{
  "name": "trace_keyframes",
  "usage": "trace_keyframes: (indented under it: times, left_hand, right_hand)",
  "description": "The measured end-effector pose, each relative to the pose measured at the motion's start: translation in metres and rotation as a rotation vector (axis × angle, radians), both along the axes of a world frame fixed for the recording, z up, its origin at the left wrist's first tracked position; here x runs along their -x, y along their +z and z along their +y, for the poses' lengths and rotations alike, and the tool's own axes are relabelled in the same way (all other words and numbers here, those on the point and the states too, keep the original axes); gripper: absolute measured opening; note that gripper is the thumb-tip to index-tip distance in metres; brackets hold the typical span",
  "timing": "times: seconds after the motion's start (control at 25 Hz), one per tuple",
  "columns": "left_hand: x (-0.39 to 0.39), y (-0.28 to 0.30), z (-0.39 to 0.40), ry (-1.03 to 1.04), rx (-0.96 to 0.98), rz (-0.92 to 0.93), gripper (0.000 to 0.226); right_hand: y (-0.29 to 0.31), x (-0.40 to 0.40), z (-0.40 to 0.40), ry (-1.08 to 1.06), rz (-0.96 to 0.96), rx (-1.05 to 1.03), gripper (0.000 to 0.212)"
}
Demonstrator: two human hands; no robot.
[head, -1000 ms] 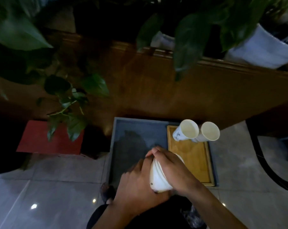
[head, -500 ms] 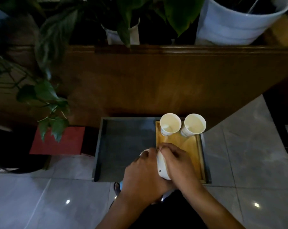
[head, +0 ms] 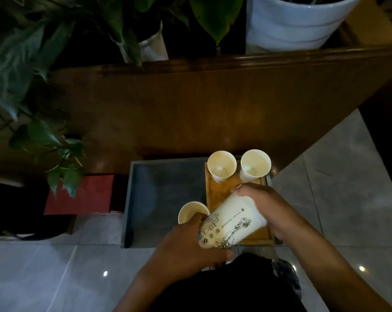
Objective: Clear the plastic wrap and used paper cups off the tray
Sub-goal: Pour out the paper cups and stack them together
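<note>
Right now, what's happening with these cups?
A person crouches over a grey tray on the floor. The right hand holds a printed paper cup tipped on its side, its mouth toward an upright cup gripped by the left hand. Two more cups stand upright at the wooden board's far end.

A white planter (head: 289,23), leafy plants (head: 44,140) and a red box (head: 84,194) beside a wooden counter (head: 213,104).

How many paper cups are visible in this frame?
4. Two upright cups stand side by side at the wooden tray's far end. The left hand holds one upright; the right hand tilts a printed one. Nested cups could be hidden.
</note>
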State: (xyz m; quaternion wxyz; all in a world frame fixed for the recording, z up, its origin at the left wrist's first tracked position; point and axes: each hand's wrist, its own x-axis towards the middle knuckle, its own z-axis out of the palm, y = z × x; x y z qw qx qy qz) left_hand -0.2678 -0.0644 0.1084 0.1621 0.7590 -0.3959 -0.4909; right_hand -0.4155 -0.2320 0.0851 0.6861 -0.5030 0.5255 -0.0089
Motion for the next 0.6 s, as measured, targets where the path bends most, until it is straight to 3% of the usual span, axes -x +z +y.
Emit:
trace_keyframes:
  times: [0.24,0.32,0.44,0.6]
  left_hand:
    - [0.004,-0.004,0.007,0.046,0.003,0.084,0.075]
    - [0.003,-0.006,0.008,0.122,-0.019,0.241,0.076]
    - [0.004,-0.003,0.005,0.198,-0.066,0.511,0.074]
    - [0.010,-0.008,0.006,0.228,-0.033,0.499,0.072]
  right_hand:
    - [-0.007,0.006,-0.003,0.079,0.010,-0.031,0.051]
    - [-0.006,0.011,-0.008,0.098,-0.024,-0.066,0.046]
    - [-0.005,0.019,-0.013,0.072,-0.120,-0.084,0.056]
    - [-0.004,0.015,-0.008,0.097,-0.102,-0.074,0.054]
